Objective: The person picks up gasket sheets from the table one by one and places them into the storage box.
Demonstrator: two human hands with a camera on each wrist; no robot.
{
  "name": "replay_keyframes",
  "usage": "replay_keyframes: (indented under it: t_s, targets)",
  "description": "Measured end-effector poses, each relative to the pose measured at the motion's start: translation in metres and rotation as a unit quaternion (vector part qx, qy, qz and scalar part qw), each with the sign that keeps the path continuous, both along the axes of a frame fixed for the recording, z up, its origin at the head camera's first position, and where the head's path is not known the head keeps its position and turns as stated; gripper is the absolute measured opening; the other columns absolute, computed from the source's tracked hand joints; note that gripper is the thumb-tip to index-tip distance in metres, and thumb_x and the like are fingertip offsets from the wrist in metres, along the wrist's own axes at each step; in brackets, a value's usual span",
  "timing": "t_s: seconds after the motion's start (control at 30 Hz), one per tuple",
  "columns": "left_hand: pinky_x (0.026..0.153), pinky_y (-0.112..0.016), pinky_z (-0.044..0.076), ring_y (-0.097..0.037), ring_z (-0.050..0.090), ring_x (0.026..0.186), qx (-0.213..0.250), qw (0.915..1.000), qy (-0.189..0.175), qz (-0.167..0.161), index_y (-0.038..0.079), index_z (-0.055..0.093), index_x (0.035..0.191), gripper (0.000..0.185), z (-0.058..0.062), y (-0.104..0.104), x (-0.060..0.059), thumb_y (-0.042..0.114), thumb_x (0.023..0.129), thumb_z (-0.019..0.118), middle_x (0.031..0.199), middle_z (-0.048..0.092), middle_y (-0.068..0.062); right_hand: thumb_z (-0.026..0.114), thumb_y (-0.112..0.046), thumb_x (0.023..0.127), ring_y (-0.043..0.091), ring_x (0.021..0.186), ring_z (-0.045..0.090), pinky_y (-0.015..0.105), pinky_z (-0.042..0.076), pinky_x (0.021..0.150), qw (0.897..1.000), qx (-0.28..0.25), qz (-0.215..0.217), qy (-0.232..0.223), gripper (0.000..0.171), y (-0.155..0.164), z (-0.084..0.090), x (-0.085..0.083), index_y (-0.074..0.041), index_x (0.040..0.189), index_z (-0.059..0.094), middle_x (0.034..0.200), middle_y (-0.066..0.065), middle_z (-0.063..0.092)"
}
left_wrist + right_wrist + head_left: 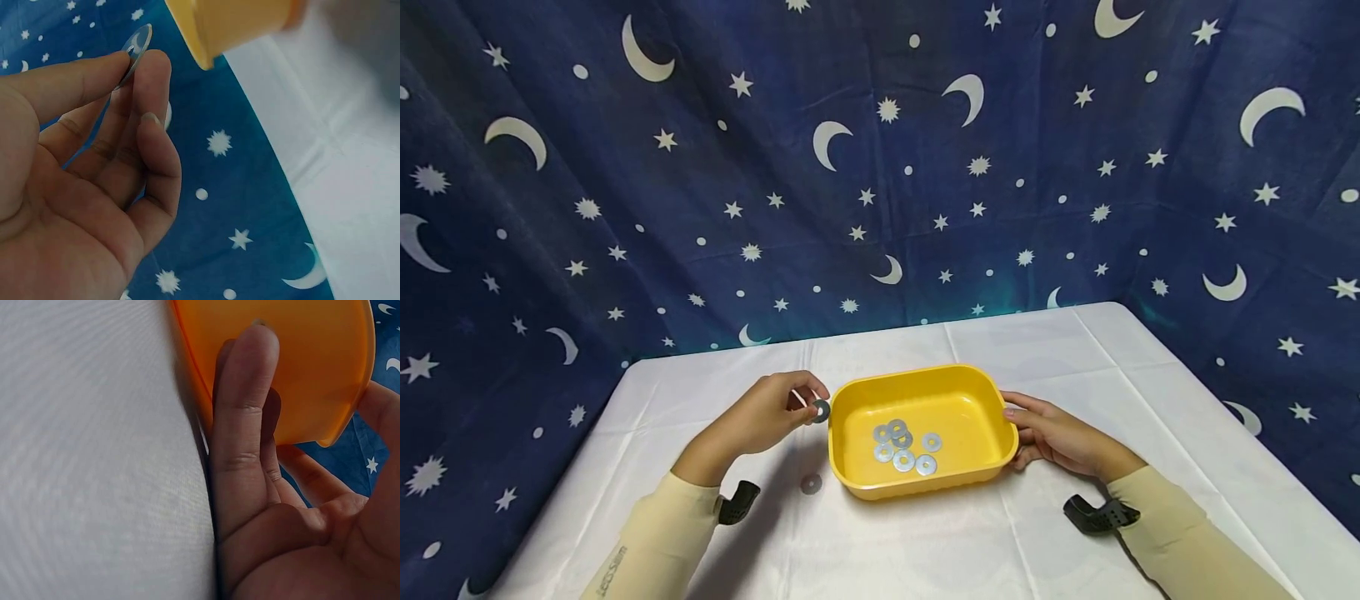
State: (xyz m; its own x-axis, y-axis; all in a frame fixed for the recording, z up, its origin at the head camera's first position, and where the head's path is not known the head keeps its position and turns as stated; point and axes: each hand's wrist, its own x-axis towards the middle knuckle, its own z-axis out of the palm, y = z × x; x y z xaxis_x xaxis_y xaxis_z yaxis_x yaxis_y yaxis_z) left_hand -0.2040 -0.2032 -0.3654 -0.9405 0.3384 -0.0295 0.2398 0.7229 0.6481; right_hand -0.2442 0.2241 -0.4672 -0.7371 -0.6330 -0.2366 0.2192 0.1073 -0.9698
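Observation:
A flat grey washer point(822, 411) is pinched between the thumb and fingertips of my left hand point(775, 412), just off the left rim of a yellow plastic tub point(917, 487). In the left wrist view the washer point(139, 49) stands almost edge-on at the fingertips. My right hand point(1060, 437) holds the tub's right end, thumb at the rim and other fingers along the outer wall. The right wrist view has those fingers point(244, 419) lying against the tub wall point(319, 381). Several similar washers point(904, 460) lie in the tub, some overlapping.
One more washer point(811, 484) lies on the white tablecloth point(880, 550), left of the tub and below the left hand. Behind the table hangs a dark blue curtain point(917, 217) with moons and stars. Black wrist mounts point(739, 502) sit at both sleeves.

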Motion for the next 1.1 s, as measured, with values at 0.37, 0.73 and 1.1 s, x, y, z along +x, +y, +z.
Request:
replay_keyframes:
  t_s: [0.37,0.73,1.1]
  targets:
    - [0.065,-0.025,0.053,-0.018,0.064,0.074,-0.004,0.9987,0.016,-0.048,0.013,0.068,0.104,0.015,0.02,0.038,-0.009,0.003,0.092,0.068,0.089,0.067,-0.001,0.042,-0.034,0.108,0.023,0.085,0.072,0.033,0.061,0.076,1.0,0.004,-0.002,-0.002,0.07,0.001,-0.002,0.0,-0.004,0.16,0.006,0.12,0.016,0.068]
    - [0.068,-0.023,0.054,-0.013,0.062,0.073,-0.018,0.9965,0.002,-0.082,0.012,0.072,0.105,0.017,0.029,0.069,-0.02,0.004,0.09,0.072,0.09,0.068,0.001,0.043,-0.035,0.108,0.023,0.085,0.072,0.034,0.061,0.075,1.0,0.002,-0.007,-0.005,0.071,0.001,-0.004,-0.002,-0.003,0.159,0.008,0.118,0.015,0.069]
    - [0.071,-0.022,0.053,-0.015,0.062,0.073,-0.045,0.9915,0.015,-0.121,0.012,0.072,0.104,0.015,0.038,0.091,-0.029,0.005,0.09,0.071,0.09,0.069,0.001,0.042,-0.035,0.108,0.024,0.086,0.072,0.034,0.061,0.076,1.0,0.0,-0.004,-0.002,0.069,0.001,-0.004,-0.001,-0.003,0.159,0.008,0.119,0.016,0.069]
